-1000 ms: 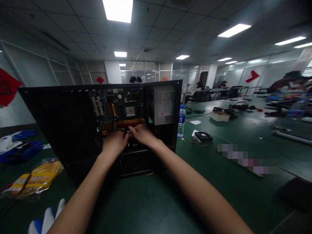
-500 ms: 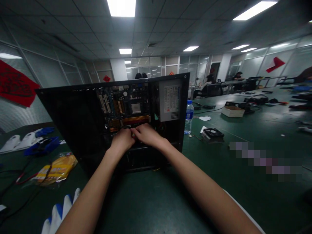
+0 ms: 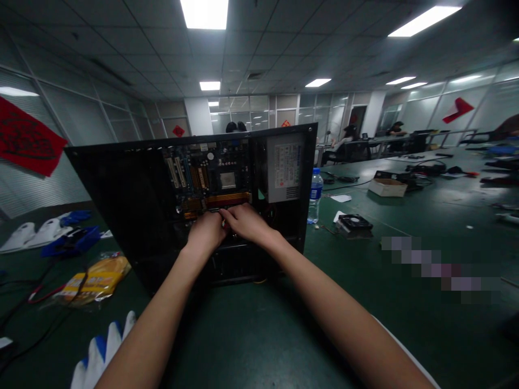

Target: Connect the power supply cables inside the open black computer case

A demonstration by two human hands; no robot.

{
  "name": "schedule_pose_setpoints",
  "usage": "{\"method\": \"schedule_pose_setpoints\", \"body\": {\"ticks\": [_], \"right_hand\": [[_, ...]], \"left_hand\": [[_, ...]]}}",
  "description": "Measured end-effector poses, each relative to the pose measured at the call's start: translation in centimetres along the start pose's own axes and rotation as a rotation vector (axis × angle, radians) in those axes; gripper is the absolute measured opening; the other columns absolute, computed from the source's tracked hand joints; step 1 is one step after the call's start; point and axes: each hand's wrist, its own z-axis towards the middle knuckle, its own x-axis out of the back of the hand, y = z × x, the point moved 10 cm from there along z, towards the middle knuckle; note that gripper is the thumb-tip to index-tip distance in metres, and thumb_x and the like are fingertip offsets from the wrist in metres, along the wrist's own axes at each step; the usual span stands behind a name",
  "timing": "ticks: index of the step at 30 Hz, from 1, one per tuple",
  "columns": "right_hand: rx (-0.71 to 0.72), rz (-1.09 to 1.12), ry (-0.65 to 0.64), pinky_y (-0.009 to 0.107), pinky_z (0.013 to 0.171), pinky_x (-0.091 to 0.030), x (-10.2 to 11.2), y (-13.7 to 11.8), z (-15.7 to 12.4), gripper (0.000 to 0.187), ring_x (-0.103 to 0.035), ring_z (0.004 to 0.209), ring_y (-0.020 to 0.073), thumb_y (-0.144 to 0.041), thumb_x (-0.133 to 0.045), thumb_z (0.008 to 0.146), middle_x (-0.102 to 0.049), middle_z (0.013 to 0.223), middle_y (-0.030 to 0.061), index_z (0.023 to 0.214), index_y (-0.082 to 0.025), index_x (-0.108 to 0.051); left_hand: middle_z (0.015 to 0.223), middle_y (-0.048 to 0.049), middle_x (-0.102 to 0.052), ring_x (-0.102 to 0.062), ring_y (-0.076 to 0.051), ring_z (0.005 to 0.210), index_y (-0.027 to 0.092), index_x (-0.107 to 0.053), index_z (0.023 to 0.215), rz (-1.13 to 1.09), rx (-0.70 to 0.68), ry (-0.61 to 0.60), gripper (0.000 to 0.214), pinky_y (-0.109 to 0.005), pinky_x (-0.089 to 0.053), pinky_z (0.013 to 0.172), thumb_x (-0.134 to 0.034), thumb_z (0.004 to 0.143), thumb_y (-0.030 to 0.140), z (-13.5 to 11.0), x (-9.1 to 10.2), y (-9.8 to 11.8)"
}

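A black computer case (image 3: 121,205) stands open-sided on the green table in front of me. Inside it are a motherboard (image 3: 206,173) with slots and a bare chip, and a silver power supply (image 3: 286,170) at the upper right. My left hand (image 3: 207,229) and my right hand (image 3: 245,220) meet inside the case, just below the orange memory slots (image 3: 227,201). Both have curled fingers pressed close together. What they pinch is hidden behind the knuckles; a small reddish bit shows between them.
A water bottle (image 3: 315,197) and a hard drive (image 3: 354,223) sit right of the case. Leftward lie a yellow packet (image 3: 95,281), a blue tray (image 3: 71,241) and a white-and-blue glove (image 3: 101,351). A small box (image 3: 387,187) stands further back. People sit in the distance.
The hands stay at the same spot in the case, with slight finger movement. The whole view has shifted a little.
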Motion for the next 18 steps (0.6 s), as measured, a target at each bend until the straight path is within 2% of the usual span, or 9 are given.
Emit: {"method": "schedule_pose_setpoints", "body": {"ticks": [8,13,18], "right_hand": [[0.036,0.008,0.068,0.025,0.065,-0.035,0.4,0.1,0.2,0.049,-0.065,0.073,0.0162,-0.038,-0.039,0.102,-0.074,0.079,0.0081,0.079,-0.014,-0.075],[0.027,0.023,0.064,0.025,0.065,-0.035,0.5,0.1,0.1,0.048,-0.064,0.071,0.0158,-0.038,-0.039,0.102,-0.074,0.078,0.0078,0.079,-0.014,-0.074],[0.001,-0.003,0.074,0.025,0.069,-0.038,0.8,0.5,0.1,0.052,-0.066,0.075,0.0169,-0.039,-0.034,0.104,-0.075,0.083,0.0096,0.082,-0.014,-0.074]], "left_hand": [[0.097,-0.0203,-0.072,-0.071,-0.033,0.090,0.011,-0.070,0.104,0.023,-0.020,0.021,0.031,-0.037,-0.056,0.074,-0.055,0.087,0.032,0.1,-0.1,-0.1],[0.096,-0.0192,-0.072,-0.071,-0.033,0.089,0.012,-0.069,0.107,0.046,-0.033,0.015,0.031,-0.036,-0.056,0.072,-0.056,0.087,0.032,0.0,0.0,0.2],[0.097,-0.0204,-0.070,-0.070,-0.035,0.093,0.012,-0.069,0.104,0.131,0.022,-0.022,0.036,-0.037,-0.056,0.074,-0.060,0.086,0.041,-0.9,1.1,0.0]]}}
